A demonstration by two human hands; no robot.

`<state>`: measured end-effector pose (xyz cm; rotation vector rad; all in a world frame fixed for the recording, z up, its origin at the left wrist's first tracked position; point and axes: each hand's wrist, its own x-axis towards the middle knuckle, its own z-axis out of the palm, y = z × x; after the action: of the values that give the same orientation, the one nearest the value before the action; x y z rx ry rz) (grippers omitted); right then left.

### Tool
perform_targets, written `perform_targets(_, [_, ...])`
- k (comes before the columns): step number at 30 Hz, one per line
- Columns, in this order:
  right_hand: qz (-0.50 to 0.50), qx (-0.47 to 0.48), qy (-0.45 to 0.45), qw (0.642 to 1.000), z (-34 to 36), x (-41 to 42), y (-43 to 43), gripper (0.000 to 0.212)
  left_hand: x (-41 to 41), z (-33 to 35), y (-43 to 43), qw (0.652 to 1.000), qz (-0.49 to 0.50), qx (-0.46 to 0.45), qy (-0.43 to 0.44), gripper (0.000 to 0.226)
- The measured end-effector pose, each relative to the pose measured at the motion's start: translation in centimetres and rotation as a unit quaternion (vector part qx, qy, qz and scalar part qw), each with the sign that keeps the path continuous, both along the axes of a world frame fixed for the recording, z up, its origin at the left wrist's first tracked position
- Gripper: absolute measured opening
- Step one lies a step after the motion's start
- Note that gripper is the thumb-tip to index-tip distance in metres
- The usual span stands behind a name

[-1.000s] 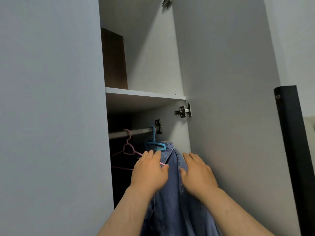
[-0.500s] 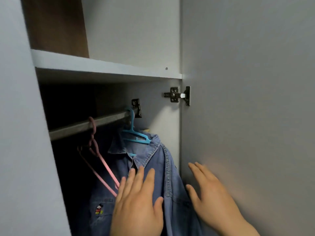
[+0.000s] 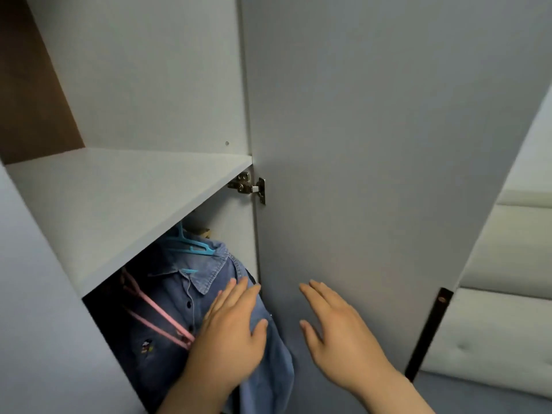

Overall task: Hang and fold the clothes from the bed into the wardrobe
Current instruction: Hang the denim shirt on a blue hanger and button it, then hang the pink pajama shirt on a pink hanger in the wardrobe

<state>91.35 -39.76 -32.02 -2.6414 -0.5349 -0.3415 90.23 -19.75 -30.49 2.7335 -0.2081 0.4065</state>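
Note:
A blue denim shirt (image 3: 176,297) hangs inside the wardrobe on a turquoise hanger (image 3: 191,245), under the white shelf (image 3: 98,204). A small cartoon patch shows on its chest. My left hand (image 3: 230,333) lies flat and open against the shirt's right shoulder and sleeve. My right hand (image 3: 337,333) hovers open, fingers spread, in front of the wardrobe door (image 3: 373,144), holding nothing. An empty pink hanger (image 3: 155,315) hangs to the left of the shirt. The rail is hidden behind the shelf.
The open door stands at right with a metal hinge (image 3: 249,186) and a dark handle (image 3: 427,333) on its edge. A padded cream headboard (image 3: 501,309) shows at far right. The wardrobe's left panel (image 3: 35,294) closes off the left side.
The camera has moved closer and looks down from higher, so the shelf now hides the rail. Both hands have let go of the shirt collar and opened flat.

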Motion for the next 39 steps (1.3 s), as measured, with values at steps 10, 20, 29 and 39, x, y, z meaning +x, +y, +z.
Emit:
perform_targets(10, [-0.114,0.032,-0.053,0.992,5.0,-10.6,-10.4,0.046,-1.9,5.8,-6.8,0.972,-0.223,-0.022,-0.076,0.071])
perform_targets(20, [-0.302,0.024,-0.049,0.952,3.3,-15.9,-20.8,0.044,-5.8,5.9,-18.8,0.845,-0.482,-0.085,-0.214,0.041])
perform_targets(29, [-0.445,0.008,0.019,0.895,3.5,-22.6,-28.1,0.054,-4.3,4.8,-30.6,0.813,-0.573,-0.022,-0.097,0.047])
perform_targets(39, [-0.652,0.039,0.045,0.756,2.4,-36.7,-29.4,0.057,-9.6,2.5,-43.4,0.698,-0.713,-0.06,-0.015,0.051])
